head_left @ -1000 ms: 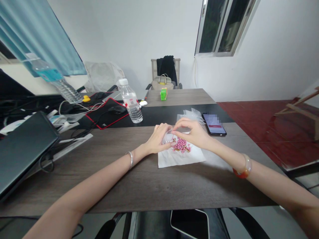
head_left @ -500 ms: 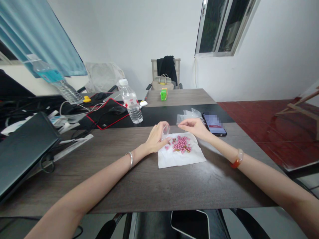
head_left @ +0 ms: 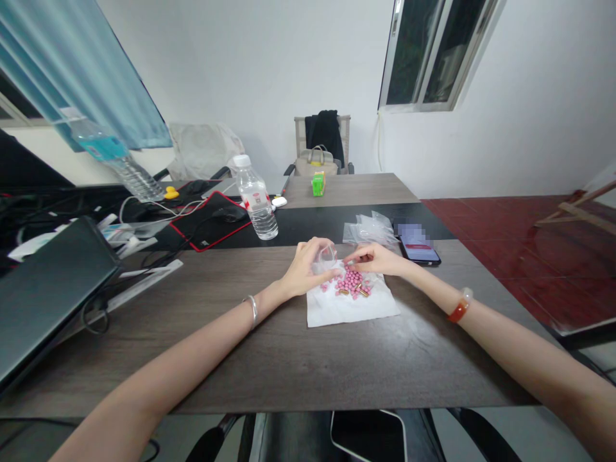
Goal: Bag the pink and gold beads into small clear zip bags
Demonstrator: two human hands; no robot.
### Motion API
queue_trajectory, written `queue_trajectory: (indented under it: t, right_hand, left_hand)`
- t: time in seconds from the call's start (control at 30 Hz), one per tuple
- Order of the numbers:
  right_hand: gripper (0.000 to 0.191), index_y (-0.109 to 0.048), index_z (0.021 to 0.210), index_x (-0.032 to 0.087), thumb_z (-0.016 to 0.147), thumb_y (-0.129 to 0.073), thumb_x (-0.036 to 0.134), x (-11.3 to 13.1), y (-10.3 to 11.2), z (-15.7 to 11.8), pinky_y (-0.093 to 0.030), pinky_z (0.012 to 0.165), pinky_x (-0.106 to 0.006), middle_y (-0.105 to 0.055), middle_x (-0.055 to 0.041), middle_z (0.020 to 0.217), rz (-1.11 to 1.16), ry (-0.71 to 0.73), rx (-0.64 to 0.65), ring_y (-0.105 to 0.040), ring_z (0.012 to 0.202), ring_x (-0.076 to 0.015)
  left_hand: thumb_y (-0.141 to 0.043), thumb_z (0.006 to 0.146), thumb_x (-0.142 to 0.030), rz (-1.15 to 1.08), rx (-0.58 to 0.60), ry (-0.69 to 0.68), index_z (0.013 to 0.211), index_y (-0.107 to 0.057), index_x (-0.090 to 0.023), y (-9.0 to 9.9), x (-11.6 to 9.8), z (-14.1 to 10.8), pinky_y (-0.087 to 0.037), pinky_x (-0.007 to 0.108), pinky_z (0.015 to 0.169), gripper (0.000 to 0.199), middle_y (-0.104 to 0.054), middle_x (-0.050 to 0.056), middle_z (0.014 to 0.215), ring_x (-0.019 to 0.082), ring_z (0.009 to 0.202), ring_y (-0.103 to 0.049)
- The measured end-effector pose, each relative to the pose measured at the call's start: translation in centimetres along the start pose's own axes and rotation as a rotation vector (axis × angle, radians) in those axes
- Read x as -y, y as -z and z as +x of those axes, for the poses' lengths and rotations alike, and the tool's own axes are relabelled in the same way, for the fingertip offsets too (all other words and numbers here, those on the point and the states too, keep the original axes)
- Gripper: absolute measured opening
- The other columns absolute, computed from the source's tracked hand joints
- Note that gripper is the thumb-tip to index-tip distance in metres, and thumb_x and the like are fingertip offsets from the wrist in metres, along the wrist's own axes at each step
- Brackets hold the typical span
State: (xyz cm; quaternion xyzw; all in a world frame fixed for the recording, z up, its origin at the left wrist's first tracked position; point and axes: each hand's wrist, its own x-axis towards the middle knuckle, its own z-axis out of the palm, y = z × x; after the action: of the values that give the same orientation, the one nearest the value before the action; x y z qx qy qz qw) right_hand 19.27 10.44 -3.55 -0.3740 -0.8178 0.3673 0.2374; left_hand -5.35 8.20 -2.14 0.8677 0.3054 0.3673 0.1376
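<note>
The left hand [head_left: 305, 268] is curled around a small clear cup [head_left: 328, 256], grasping it by the side with the fingers wrapped over, just above the far edge of the pink pills [head_left: 351, 282]. The right hand [head_left: 378, 260] reaches in from the right, thumb and index fingertips drawn together directly over the pile (whether a pill is pinched between them, cannot tell). The pills lie heaped on a white paper sheet [head_left: 353, 309], with a few amber capsules [head_left: 360, 292] mixed in. The sheet lies on a dark wood-grain table [head_left: 269, 359].

Beyond the sheet are clear plastic bags [head_left: 366, 230]; to their right is a smartphone [head_left: 418, 247], its screen showing a red bar, with the rest pixelated or too small to read. Left of the sheet stands a water bottle [head_left: 256, 206], its label unreadable, next to a red-edged black mouse pad [head_left: 209, 221]. Farther back from the sheet is a green box [head_left: 318, 183]. A silver bangle [head_left: 251, 310] sits on the left wrist, and an orange bangle [head_left: 459, 309] on the right.
</note>
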Motion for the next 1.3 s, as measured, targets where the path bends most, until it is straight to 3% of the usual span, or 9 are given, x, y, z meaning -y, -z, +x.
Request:
queue_trajectory:
  t: [0.23, 0.47, 0.67, 0.93, 1.03, 1.13, 1.23, 1.3]
  right_hand:
    - [0.026, -0.077, 0.089, 0.017, 0.077, -0.067, 0.037, -0.4, -0.9, 0.3, -0.033, 0.052, -0.028, -0.063, -0.004, 0.07, 0.065, -0.059, -0.094, -0.044, 0.058, -0.0107]
    - [0.023, -0.075, 0.086, 0.015, 0.077, -0.066, 0.034, -0.5, -1.5, 0.4, -0.037, 0.053, -0.028, -0.067, -0.005, 0.071, 0.099, -0.067, -0.153, -0.05, 0.057, -0.011]
    - [0.019, -0.075, 0.081, 0.017, 0.075, -0.067, 0.032, -0.6, -1.4, 0.5, -0.04, 0.055, -0.029, -0.068, -0.005, 0.072, 0.092, -0.075, -0.163, -0.053, 0.06, -0.0125]
    - [0.013, -0.067, 0.074, 0.014, 0.077, -0.061, 0.025, 0.1, -2.1, 0.5, -0.036, 0.053, -0.027, -0.059, -0.0005, 0.062, 0.088, -0.085, -0.22, -0.047, 0.054, -0.0097]
    - [0.017, -0.065, 0.078, 0.015, 0.079, -0.06, 0.031, 0.9, -2.4, 0.3, -0.034, 0.051, -0.026, -0.057, 0.0007, 0.062, 0.128, -0.068, -0.338, -0.043, 0.053, -0.0092]
    - [0.021, -0.065, 0.081, 0.016, 0.08, -0.062, 0.037, 1.9, -2.9, 0.1, -0.035, 0.053, -0.026, -0.057, 0.0007, 0.064, 0.136, -0.04, -0.542, -0.044, 0.055, -0.0103]
    - [0.017, -0.067, 0.084, 0.019, 0.083, -0.062, 0.035, 3.3, -3.4, -0.4, -0.038, 0.058, -0.028, -0.057, -0.0001, 0.068, 0.074, 0.069, -0.709, -0.048, 0.061, -0.013]
    - [0.014, -0.068, 0.086, 0.02, 0.085, -0.062, 0.033, 4.3, -3.7, -0.8, -0.041, 0.064, -0.031, -0.059, -0.0007, 0.069, -0.01, 0.182, -0.751, -0.051, 0.066, -0.0149]
  left_hand:
    - [-0.068, 0.074, -0.058, 0.006, -0.122, -0.084, 0.1, -0.055, -0.021, 0.2, -0.4, -0.1, -0.041, 0.036, 0.077, 0.047, -0.065, 0.002, 0.086, 0.019, 0.079, -0.06]
    - [-0.071, 0.073, -0.054, 0.027, -0.141, -0.234, 0.102, -0.058, -0.021, 0.3, -0.5, -0.2, -0.042, 0.037, 0.079, 0.046, -0.071, 0.004, 0.093, 0.02, 0.081, -0.065]
    - [-0.07, 0.07, -0.059, 0.055, -0.091, -0.156, 0.104, -0.059, -0.022, 0.3, -0.5, -0.2, -0.042, 0.039, 0.083, 0.052, -0.072, 0.005, 0.1, 0.022, 0.088, -0.066]
    - [-0.07, 0.072, -0.056, 0.098, -0.091, -0.148, 0.104, -0.057, -0.021, 0.3, -0.7, -0.1, -0.04, 0.037, 0.081, 0.049, -0.071, 0.005, 0.098, 0.021, 0.087, -0.065]
    - [-0.07, 0.072, -0.057, 0.116, -0.083, -0.133, 0.105, -0.058, -0.021, 0.3, -0.7, -0.1, -0.038, 0.037, 0.079, 0.05, -0.071, 0.004, 0.095, 0.021, 0.085, -0.064]
    - [-0.07, 0.071, -0.059, 0.128, -0.074, -0.125, 0.105, -0.058, -0.02, 0.2, -0.5, 0.0, -0.036, 0.036, 0.077, 0.053, -0.069, 0.003, 0.092, 0.02, 0.082, -0.062]
    - [-0.069, 0.07, -0.063, 0.132, -0.044, -0.086, 0.105, -0.058, -0.021, 0.1, -0.3, 0.0, -0.036, 0.035, 0.076, 0.056, -0.067, 0.002, 0.09, 0.02, 0.078, -0.061]
    - [-0.069, 0.069, -0.065, 0.118, -0.032, -0.067, 0.106, -0.058, -0.021, 0.1, -0.1, 0.1, -0.035, 0.035, 0.076, 0.058, -0.067, 0.002, 0.09, 0.02, 0.079, -0.06]
